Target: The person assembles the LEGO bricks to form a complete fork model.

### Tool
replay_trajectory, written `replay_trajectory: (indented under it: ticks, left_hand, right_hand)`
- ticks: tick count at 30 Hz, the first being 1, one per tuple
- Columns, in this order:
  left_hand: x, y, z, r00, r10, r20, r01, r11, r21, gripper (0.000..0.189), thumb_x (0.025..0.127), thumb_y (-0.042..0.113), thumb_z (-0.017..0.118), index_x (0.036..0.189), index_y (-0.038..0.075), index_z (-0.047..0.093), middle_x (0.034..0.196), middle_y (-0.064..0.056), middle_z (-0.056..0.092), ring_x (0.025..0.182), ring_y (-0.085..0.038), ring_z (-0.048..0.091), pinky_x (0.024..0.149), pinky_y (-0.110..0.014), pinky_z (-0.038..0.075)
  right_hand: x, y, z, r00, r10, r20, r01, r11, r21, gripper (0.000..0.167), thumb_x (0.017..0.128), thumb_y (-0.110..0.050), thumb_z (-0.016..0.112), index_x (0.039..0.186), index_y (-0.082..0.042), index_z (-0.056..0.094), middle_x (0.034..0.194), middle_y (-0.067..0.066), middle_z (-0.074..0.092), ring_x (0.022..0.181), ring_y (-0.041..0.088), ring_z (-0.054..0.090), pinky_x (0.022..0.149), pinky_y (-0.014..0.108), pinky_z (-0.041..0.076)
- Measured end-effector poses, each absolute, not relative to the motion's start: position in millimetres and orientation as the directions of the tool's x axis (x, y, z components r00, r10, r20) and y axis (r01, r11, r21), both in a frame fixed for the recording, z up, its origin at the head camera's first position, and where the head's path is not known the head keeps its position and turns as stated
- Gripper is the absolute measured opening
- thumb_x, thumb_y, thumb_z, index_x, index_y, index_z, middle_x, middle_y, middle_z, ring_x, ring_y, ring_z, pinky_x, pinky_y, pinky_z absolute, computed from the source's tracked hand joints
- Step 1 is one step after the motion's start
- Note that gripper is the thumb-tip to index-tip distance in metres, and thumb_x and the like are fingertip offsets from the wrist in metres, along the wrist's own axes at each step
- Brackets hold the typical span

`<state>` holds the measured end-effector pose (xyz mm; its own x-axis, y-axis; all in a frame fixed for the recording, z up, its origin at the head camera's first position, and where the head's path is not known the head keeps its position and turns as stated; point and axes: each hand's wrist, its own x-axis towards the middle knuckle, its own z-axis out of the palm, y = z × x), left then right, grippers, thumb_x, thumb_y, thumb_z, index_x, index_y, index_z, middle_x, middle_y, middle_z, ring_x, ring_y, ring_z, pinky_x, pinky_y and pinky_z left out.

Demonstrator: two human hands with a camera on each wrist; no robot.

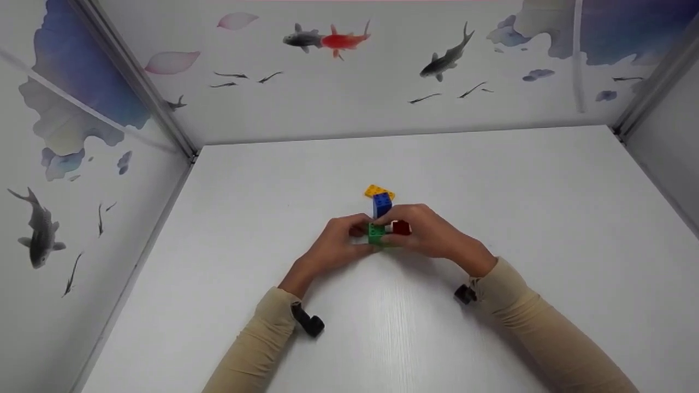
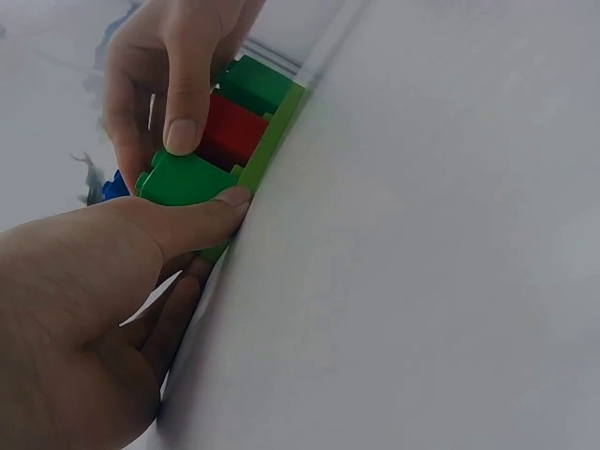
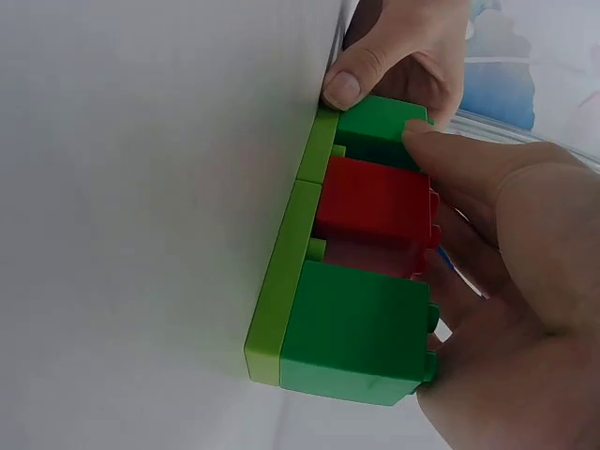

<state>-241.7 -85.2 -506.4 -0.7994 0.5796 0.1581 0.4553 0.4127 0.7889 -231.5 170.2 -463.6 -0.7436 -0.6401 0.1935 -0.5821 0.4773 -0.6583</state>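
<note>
Two light green plates [image 3: 286, 267] lie end to end on the table, carrying a row of upright bricks. A green brick [image 1: 376, 233] stands at the row's left end, a red brick [image 3: 375, 202] nearer the middle, and another green brick [image 3: 356, 328] at the right end. My left hand [image 1: 341, 240] grips the left end of the plates, thumb [image 2: 230, 197] low on the near side, fingers behind. With my right hand [image 1: 428, 232] I pinch the left green brick near its top; its thumb [image 2: 183, 127] lies on the near face, and the fingers behind are partly hidden.
Just beyond the hands stands a blue brick [image 1: 382, 204]. Behind it a yellow plate [image 1: 377, 190] lies flat on the white table [image 1: 262, 180]. Walls printed with fish [image 1: 341, 41] border the table at the back and sides. Each sleeve [image 1: 262, 333] has a black wrist mount.
</note>
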Motion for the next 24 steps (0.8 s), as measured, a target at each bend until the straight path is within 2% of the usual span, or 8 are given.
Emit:
replay_trajectory:
  ticks: [4, 11, 18, 20, 24]
  left_hand:
    - [-242, -85, -506, -0.796, 0.583, 0.163, 0.455, 0.399, 0.796, 0.033, 0.096, 0.021, 0.085, 0.125, 0.024, 0.073, 0.121, 0.007, 0.076, 0.113, -0.01, 0.071, 0.105, -0.033, 0.059]
    - [-241, -84, -505, -0.803, 0.58, 0.137, 0.444, 0.429, 0.787, 0.033, 0.095, 0.023, 0.086, 0.124, 0.023, 0.072, 0.121, 0.008, 0.074, 0.112, -0.01, 0.069, 0.104, -0.032, 0.059]
    - [-242, -83, -502, -0.814, 0.571, 0.104, 0.414, 0.447, 0.793, 0.033, 0.094, 0.021, 0.087, 0.124, 0.023, 0.072, 0.119, 0.008, 0.074, 0.11, -0.012, 0.068, 0.105, -0.032, 0.059]
    - [-242, -83, -502, -0.817, 0.568, 0.1, 0.41, 0.449, 0.794, 0.032, 0.094, 0.021, 0.087, 0.122, 0.024, 0.072, 0.118, 0.008, 0.073, 0.109, -0.012, 0.067, 0.104, -0.032, 0.059]
    - [-242, -83, -503, -0.819, 0.566, 0.093, 0.405, 0.455, 0.793, 0.03, 0.093, 0.021, 0.087, 0.12, 0.025, 0.072, 0.116, 0.01, 0.073, 0.108, -0.013, 0.067, 0.103, -0.032, 0.059]
  right_hand:
    - [-235, 173, -461, -0.732, -0.65, 0.206, -0.59, 0.452, -0.669, 0.03, 0.1, -0.018, 0.08, 0.129, -0.013, 0.079, 0.123, -0.001, 0.079, 0.095, 0.02, 0.067, 0.084, 0.031, 0.059]
    - [-242, 183, -456, -0.763, -0.571, 0.303, -0.586, 0.413, -0.697, 0.022, 0.1, -0.019, 0.08, 0.121, -0.011, 0.081, 0.116, -0.002, 0.082, 0.104, 0.016, 0.076, 0.091, 0.041, 0.066]
    - [-253, 198, -449, -0.838, -0.404, 0.367, -0.535, 0.478, -0.696, 0.02, 0.104, -0.023, 0.075, 0.122, -0.014, 0.08, 0.119, -0.002, 0.081, 0.107, 0.016, 0.076, 0.087, 0.021, 0.062]
    - [-258, 202, -449, -0.853, -0.373, 0.365, -0.516, 0.499, -0.697, 0.021, 0.104, -0.025, 0.075, 0.123, -0.015, 0.079, 0.119, -0.002, 0.081, 0.107, 0.017, 0.075, 0.088, 0.024, 0.062]
    - [-267, 207, -452, -0.883, -0.342, 0.321, -0.465, 0.546, -0.697, 0.021, 0.104, -0.024, 0.075, 0.124, -0.016, 0.078, 0.118, 0.001, 0.081, 0.108, 0.019, 0.076, 0.091, 0.038, 0.064]
